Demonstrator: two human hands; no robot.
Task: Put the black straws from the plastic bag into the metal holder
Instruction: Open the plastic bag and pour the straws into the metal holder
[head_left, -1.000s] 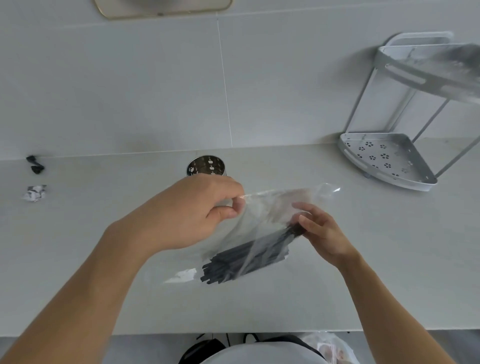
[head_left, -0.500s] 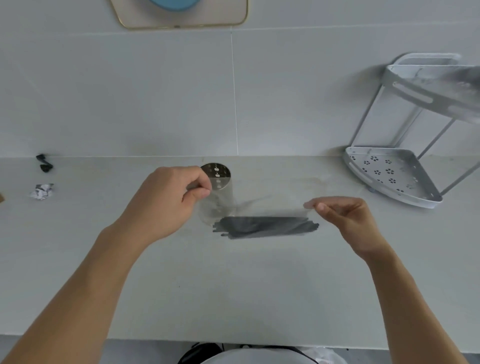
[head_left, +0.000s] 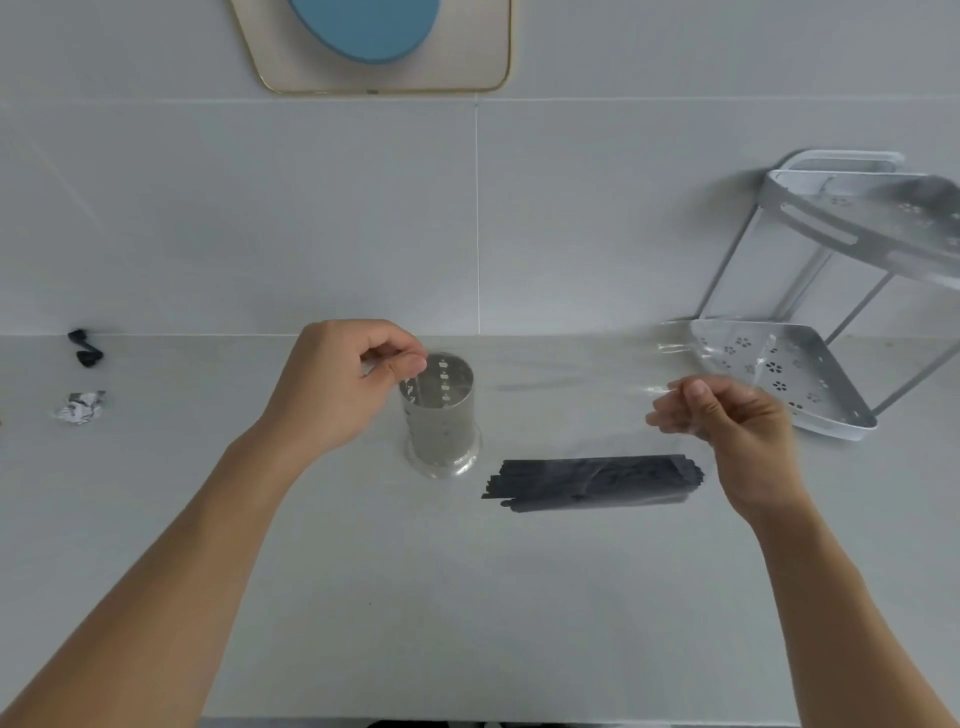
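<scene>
Black straws (head_left: 592, 480) bundled, lying horizontal right of centre inside lower part of clear plastic bag (head_left: 571, 410). Right hand (head_left: 737, 436) right of centre, fingers curled, pinching bag's edge. Left hand (head_left: 337, 384) left of centre, thumb and forefinger pinching bag's other edge. Metal holder (head_left: 441, 415) upright just behind left fingertips, seen through film. Corner rack (head_left: 810, 374) upper right.

A pale grey desk (head_left: 415, 597) meets a tiled grey wall (head_left: 260, 218), with a two-tier metal corner rack (head_left: 810, 374) standing at the right.
</scene>
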